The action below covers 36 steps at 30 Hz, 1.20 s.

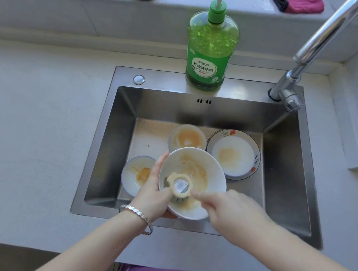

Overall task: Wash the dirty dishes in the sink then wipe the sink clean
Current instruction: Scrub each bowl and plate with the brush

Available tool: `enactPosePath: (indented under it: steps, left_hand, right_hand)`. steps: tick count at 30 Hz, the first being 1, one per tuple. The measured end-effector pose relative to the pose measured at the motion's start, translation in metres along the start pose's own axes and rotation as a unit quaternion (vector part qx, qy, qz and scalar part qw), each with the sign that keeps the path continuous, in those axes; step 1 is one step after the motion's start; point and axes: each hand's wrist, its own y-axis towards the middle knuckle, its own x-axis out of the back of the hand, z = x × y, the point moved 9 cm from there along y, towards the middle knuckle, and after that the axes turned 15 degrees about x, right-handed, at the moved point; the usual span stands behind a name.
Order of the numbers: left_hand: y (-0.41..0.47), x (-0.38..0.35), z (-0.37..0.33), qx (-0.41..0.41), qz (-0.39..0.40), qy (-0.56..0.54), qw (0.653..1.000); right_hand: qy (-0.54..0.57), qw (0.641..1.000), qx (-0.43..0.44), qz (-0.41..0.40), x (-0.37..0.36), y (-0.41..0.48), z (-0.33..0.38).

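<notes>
Stained white bowl [199,176] held tilted above sink [284,175], left hand [153,189] fingers curled round its rim, blurred right hand [227,208] at the cream round piece [180,185] inside, pinch not discernible; likely hazard: greasy one-handed hold slipping, bowl striking dirty bowls [188,138] beneath.
</notes>
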Motion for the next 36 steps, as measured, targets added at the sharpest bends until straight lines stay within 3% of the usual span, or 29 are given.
enactPosePath:
  steps: [3, 8, 13, 17, 23, 26, 28, 32, 36]
  left_hand:
    - [0.003, 0.005, 0.007, 0.027, -0.003, -0.008, 1.0]
    - [-0.001, 0.002, 0.012, 0.018, 0.0, 0.024, 1.0]
    - [0.001, 0.002, 0.012, 0.05, 0.031, -0.031, 0.998]
    - [-0.002, -0.001, 0.007, 0.036, 0.04, -0.006, 0.999]
    - [0.001, -0.007, 0.004, 0.056, 0.062, -0.006, 0.996]
    - [0.004, 0.005, 0.001, 0.071, 0.049, -0.009, 0.996]
    - [0.004, 0.01, 0.002, 0.093, 0.059, -0.038, 0.993]
    - [-0.003, 0.007, -0.001, 0.072, 0.07, 0.022, 0.995]
    - [-0.006, -0.006, 0.003, 0.07, 0.081, 0.049, 0.993]
  right_hand:
    - [-0.037, 0.998, -0.05, 0.0, 0.013, -0.001, -0.028]
    - [0.03, 0.999, 0.028, 0.015, -0.014, -0.011, 0.011]
    - [-0.036, 0.999, -0.032, 0.002, 0.009, 0.0, -0.024]
    - [0.013, 0.999, 0.04, 0.018, -0.002, -0.003, 0.011]
    - [-0.218, 0.972, 0.085, -0.023, 0.029, 0.025, 0.008]
    - [-0.302, 0.949, 0.085, 0.034, 0.033, 0.024, 0.007]
    - [-0.295, 0.95, 0.079, 0.069, 0.028, 0.018, 0.004]
    - [-0.235, 0.963, 0.085, 0.103, 0.013, 0.006, 0.01]
    - [-0.242, 0.964, 0.078, 0.076, 0.024, 0.017, 0.004]
